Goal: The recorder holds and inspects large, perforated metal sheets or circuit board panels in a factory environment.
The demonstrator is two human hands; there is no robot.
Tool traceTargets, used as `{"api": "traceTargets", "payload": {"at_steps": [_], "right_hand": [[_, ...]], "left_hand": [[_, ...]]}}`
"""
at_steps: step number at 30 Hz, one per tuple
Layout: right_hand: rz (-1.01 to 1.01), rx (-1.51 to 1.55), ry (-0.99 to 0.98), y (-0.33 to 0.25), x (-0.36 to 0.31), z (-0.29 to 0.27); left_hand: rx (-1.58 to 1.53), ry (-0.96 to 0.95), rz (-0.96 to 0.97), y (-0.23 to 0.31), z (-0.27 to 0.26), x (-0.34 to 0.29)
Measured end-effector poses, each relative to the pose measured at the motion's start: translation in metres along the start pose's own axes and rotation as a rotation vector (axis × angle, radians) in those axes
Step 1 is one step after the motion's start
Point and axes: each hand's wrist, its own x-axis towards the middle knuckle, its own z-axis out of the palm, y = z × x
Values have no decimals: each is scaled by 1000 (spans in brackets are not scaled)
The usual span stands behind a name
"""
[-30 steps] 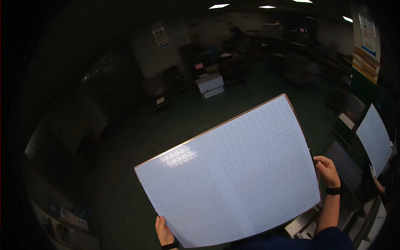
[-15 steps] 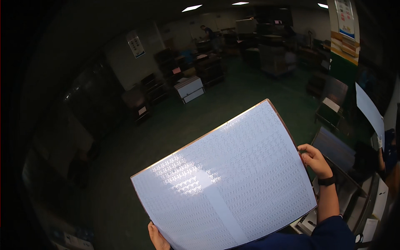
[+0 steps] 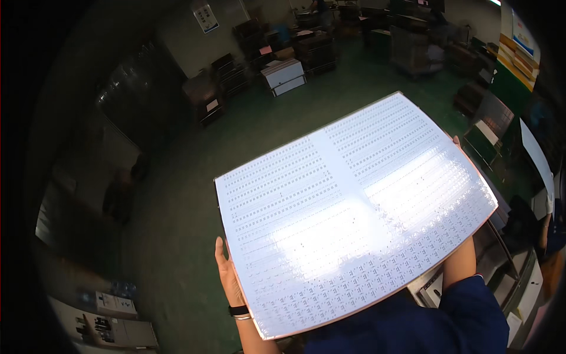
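Note:
A large, thin white panel (image 3: pixel 348 177) with a glossy face is held tilted in front of my body. Rows of small marks and a plain strip run across it, and its rim looks copper-coloured in places. Bright glare covers much of its lower middle. My left hand (image 3: pixel 229 274) grips the left edge, one finger showing upright beside it and the others partly hidden. Of my right hand (image 3: pixel 456 141), only a fingertip shows at the right edge; the rest is behind the panel, and the forearm emerges below.
At the far left, a white box-like unit (image 3: pixel 285 76) stands on the green floor (image 3: pixel 171 194) near dark stacks. To the right, a person's arm (image 3: pixel 544 233) is beside an upright pale sheet (image 3: pixel 536 159). A bench (image 3: pixel 522 286) is at lower right, a pale cabinet (image 3: pixel 112 330) at lower left.
The panel has been turned, so its plain strip now runs from the upper edge. My left hand has come further into view; my right has gone mostly behind the panel. The view has shifted downward.

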Motion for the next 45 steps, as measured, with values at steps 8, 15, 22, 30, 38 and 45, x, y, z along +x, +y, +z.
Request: {"api": "traceTargets", "payload": {"at_steps": [8, 15, 22, 30, 38, 45], "right_hand": [[194, 200, 170, 16, -44, -35], [256, 220, 276, -15, -77, -46], [246, 283, 220, -48, -88, -29], [376, -133, 311, -42, -90, 16], [368, -59, 340, -35, -105, -2], [393, -9, 499, -20, -109, -22]], "left_hand": [[-133, 11, -219, 4, -30, -11], [13, 84, -241, -13, -29, -12], [-38, 62, -165, -24, -59, -8], [-46, 62, -4, -31, -62, -11], [-50, 79, 147, -15, -43, -24], [-14, 64, 136, 4, -24, -34]]}}
